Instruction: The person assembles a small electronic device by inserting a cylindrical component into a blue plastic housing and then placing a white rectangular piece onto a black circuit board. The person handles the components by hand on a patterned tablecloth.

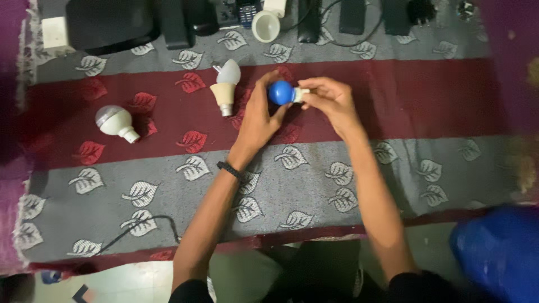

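blue bulb in both hands | beige bulb just left

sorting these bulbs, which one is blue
The small round bulb held between both hands, left hand and right hand. The two bulbs lying on the cloth to its left are white and cream.

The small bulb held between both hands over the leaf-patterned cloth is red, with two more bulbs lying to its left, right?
Not quite: the head view shows the small bulb is blue, not red. The rest holds: the left hand and right hand hold it over the leaf-patterned cloth, and a cream-based bulb and a white bulb lie to its left.
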